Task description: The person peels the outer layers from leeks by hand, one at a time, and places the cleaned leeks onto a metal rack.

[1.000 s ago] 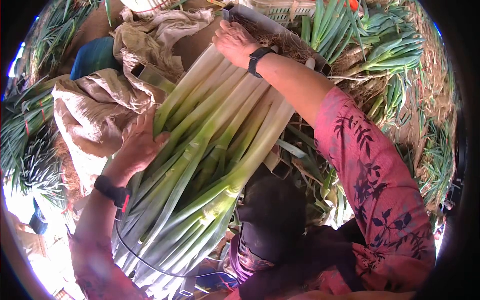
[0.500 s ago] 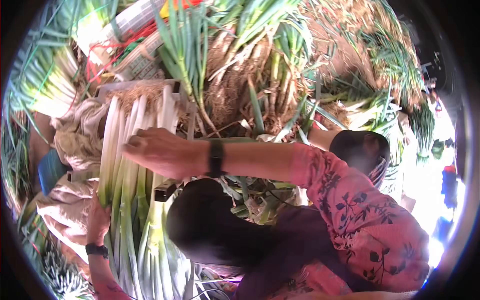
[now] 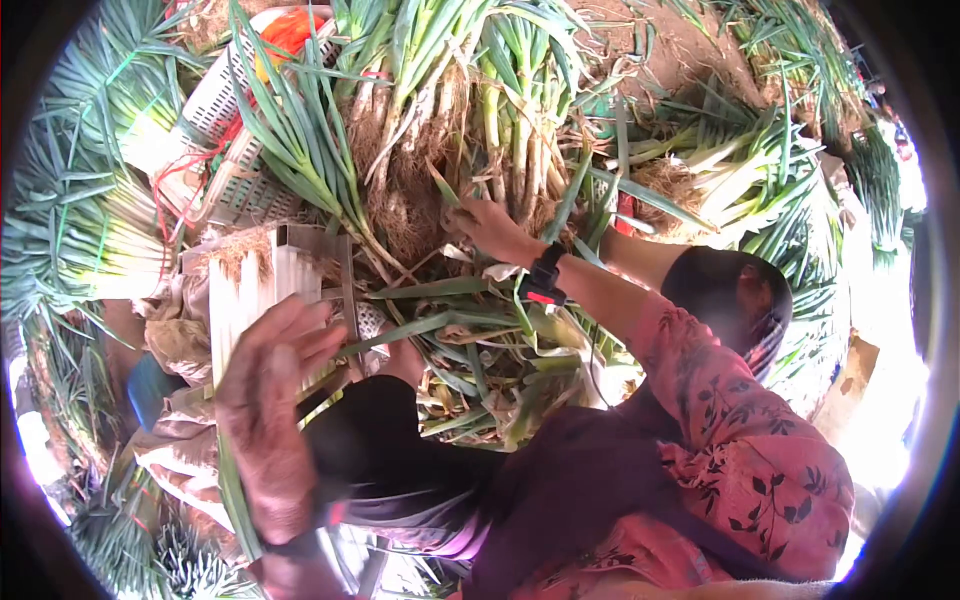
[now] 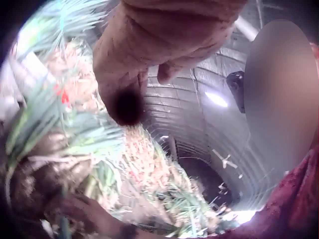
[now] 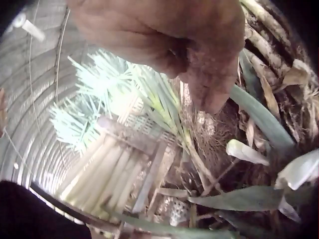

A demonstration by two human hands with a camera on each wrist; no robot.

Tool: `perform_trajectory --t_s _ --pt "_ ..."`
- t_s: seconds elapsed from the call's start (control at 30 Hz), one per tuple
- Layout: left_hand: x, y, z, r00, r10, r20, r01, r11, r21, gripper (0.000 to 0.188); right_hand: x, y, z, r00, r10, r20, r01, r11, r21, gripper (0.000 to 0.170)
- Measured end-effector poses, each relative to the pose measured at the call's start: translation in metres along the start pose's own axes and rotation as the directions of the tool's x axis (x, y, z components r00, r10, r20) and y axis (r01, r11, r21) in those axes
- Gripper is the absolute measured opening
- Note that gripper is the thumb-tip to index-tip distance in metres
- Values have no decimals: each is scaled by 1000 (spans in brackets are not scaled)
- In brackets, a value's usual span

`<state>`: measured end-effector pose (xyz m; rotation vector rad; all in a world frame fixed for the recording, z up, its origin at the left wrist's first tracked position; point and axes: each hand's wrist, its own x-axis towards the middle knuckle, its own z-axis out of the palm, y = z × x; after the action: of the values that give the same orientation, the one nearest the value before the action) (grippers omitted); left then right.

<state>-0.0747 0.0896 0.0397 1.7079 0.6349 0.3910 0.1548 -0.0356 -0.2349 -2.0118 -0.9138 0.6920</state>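
My left hand [image 3: 270,420] is raised over the rack with its fingers extended, and it covers much of the clean leeks [image 3: 290,280] there. Nothing is in its grasp. The leeks lie side by side in a metal rack [image 5: 132,139], their roots at the far end. My right hand [image 3: 495,232] reaches in low among the soil-covered leeks [image 3: 425,120], right at their shaggy roots [image 3: 400,225]. In the right wrist view its fingers [image 5: 212,92] point down at those roots. I cannot tell whether they grip a stalk.
Loose leaves [image 3: 450,335] and peelings litter the ground between rack and legs. Behind the rack stands a perforated plastic crate [image 3: 215,95] with red string. Tied leek bundles [image 3: 120,235] lie at the left, and more leeks [image 3: 730,175] at the right. A burlap sack [image 3: 180,345] sits beside the rack.
My right hand has moved off the leeks in the rack, rightward to the soil-covered ones. My left hand has risen from the rack's left side. The head view has turned to the right.
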Motion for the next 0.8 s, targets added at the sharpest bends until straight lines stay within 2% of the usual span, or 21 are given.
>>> perform_trajectory --t_s 0.03,0.07,0.1,0.17,0.2,0.23,0.27,0.3,0.33,0.37,0.4,0.43,0.47,0.53,0.57,0.6,0.67,0.7,0.73,0.8 --pt "8 -6 19 1000 -28 -14 25 985 -170 33 17 -4 0 995 102 9 -98 926 364 27" --pt "15 -13 33 998 -60 -20 50 939 -339 31 33 -8 0 979 197 58 -184 717 673 28" --pt "22 -24 43 998 -64 -22 53 941 -335 31 51 -14 -3 984 171 48 -146 624 768 29" --pt "36 -44 56 989 -149 15 139 871 -472 30 94 -12 8 990 135 30 -107 609 786 33" --pt "40 -45 58 987 -161 12 148 870 -470 30 111 -11 18 995 97 6 -63 595 802 37" --pt "40 -43 56 971 -239 31 223 844 -488 29 122 -14 27 994 103 20 -78 589 804 37" --pt "40 -39 55 949 -311 52 294 812 -505 28 132 -19 35 951 246 186 -309 757 575 40" --pt "43 -34 55 939 -343 27 306 798 -520 28 143 -22 42 863 415 288 -489 831 267 43" --pt "45 -34 55 938 -345 26 308 796 -521 28 155 -16 57 862 416 291 -491 830 265 43" --pt "46 -34 55 933 -358 40 324 785 -528 28 162 -10 76 900 426 97 -434 848 305 38" --pt "46 -35 55 927 -370 55 340 772 -538 28 166 -12 84 900 424 -102 -372 868 330 34" --pt "45 -35 55 922 -379 75 353 750 -559 27 174 -15 88 854 520 -9 -406 676 615 36" --pt "43 -36 53 924 -375 75 350 750 -561 27 178 -20 95 855 518 -12 -403 679 613 36" --pt "42 -37 52 923 -347 167 380 755 -534 26 188 -32 111 850 486 -202 -95 519 850 38" --pt "40 -37 51 924 -334 184 379 750 -542 25 201 -28 124 835 540 -107 -82 314 946 36" --pt "39 -36 51 928 -324 183 370 753 -544 25 198 -32 119 838 534 -116 -73 319 945 36" --pt "36 -34 49 933 -333 138 355 784 -508 25 187 -41 105 905 404 135 -223 179 958 32" --pt "35 -34 48 938 -320 136 343 788 -512 25 180 -53 96 905 377 195 -278 181 943 27" --pt "35 -34 47 942 -322 89 320 791 -521 25 171 -67 85 944 216 251 -294 200 934 31" --pt "33 -33 44 946 -322 43 296 796 -528 24 126 -112 53 971 153 181 -217 265 939 36"
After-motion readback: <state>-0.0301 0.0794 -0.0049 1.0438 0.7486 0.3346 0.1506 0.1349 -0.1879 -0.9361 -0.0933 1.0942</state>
